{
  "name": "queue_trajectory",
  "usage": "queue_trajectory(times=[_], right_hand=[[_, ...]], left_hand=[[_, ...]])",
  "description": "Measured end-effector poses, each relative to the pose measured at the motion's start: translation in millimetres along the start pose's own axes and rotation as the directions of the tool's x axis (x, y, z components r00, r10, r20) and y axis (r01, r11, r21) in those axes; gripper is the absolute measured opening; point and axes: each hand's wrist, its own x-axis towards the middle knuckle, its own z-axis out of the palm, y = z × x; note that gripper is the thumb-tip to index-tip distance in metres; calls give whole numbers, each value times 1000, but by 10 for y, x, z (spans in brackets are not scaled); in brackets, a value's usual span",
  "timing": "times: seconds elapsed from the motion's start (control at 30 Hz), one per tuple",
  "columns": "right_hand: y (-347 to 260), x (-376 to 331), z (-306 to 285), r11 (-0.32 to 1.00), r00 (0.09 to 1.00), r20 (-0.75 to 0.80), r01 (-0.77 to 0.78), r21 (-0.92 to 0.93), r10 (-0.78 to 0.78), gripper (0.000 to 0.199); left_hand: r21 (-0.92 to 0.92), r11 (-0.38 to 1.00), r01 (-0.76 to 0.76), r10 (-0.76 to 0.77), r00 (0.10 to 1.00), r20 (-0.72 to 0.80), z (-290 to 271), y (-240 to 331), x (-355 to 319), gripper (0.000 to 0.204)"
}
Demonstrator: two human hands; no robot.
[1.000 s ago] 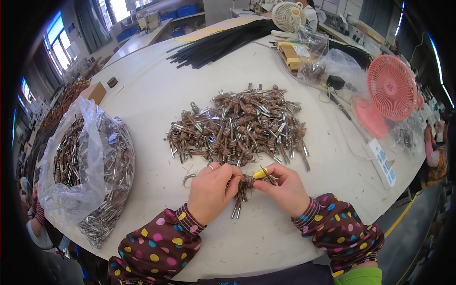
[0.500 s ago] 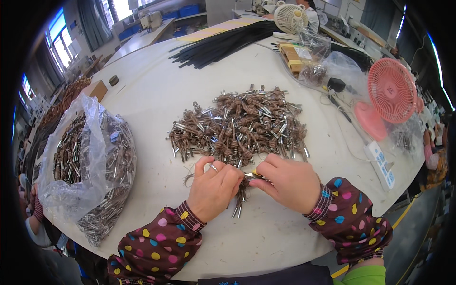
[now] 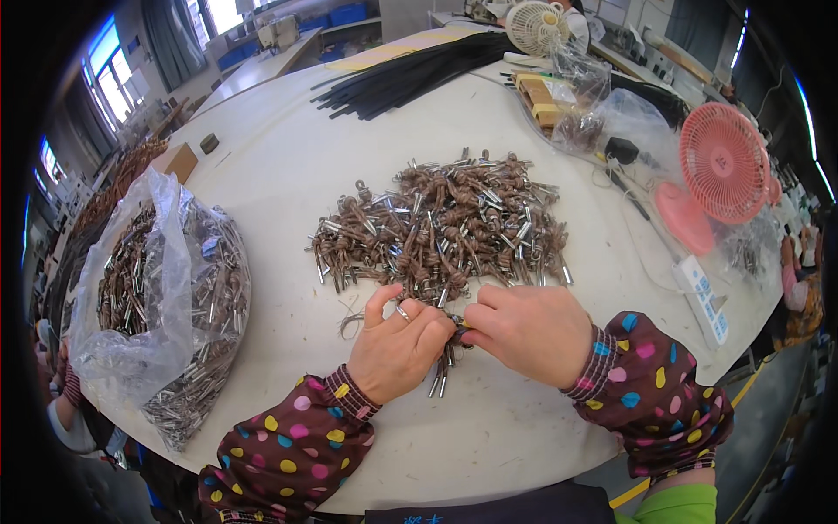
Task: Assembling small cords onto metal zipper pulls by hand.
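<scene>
A knotted brown cord bundle with silver metal tips point(image 3: 449, 358) is pinched by the left hand point(image 3: 391, 348), on which 1 silver ring is worn, just below a loose brown-and-silver pile point(image 3: 445, 227) on the white tabletop point(image 3: 497, 445). The right hand point(image 3: 534, 334) is curled against it; whether anything is clamped there cannot be told.

We're seeing a bright worktop point(image 3: 489, 437), diffuse light, soft shadows. Windows point(image 3: 112, 89) at 10 o'clock clip to white with blue fringing; light strip point(image 3: 810, 131) clips near 2. Glare on plastic bag point(image 3: 175, 288) at 9, glints off metal tips point(image 3: 443, 384). Fisheye bends edges; rim's black, background soft.
</scene>
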Motion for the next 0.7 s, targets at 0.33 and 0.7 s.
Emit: queue_trajectory(times=[0.33,0.7], right_hand=[[66,-81,55,965,992,-17,-121,234,128,20],[62,-47,5,988,995,47,-88,129,83,21]], left_hand=[[-81,996,40,-43,998,-44,33,8,-4,29],[-67,997,26,-28,999,-28,26,10,-4,30]])
